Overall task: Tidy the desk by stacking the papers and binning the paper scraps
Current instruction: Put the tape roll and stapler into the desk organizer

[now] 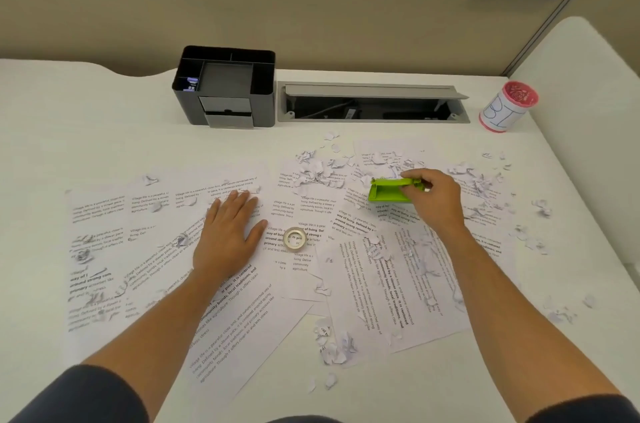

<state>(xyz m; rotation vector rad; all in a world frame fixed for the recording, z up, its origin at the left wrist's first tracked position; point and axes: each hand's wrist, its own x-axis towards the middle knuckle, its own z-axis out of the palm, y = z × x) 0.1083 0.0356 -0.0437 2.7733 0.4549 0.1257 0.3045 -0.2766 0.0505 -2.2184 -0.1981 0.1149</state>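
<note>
Several printed paper sheets (242, 311) lie spread and overlapping across the white desk. Torn paper scraps (318, 169) are strewn over the sheets, thickest at the back middle, with more scraps at the right (485, 180) and near the front (332, 350). My left hand (228, 235) rests flat, fingers apart, on the sheets left of centre. My right hand (436, 197) is shut on a green hole punch (388, 190), held just above the sheets at the right. A small white and pink bin (507, 107) stands at the back right.
A roll of clear tape (295, 239) lies on the sheets between my hands. A black desk organiser (225, 86) stands at the back, beside an open grey cable tray (374, 103). A beige partition runs behind the desk. A white panel borders the right side.
</note>
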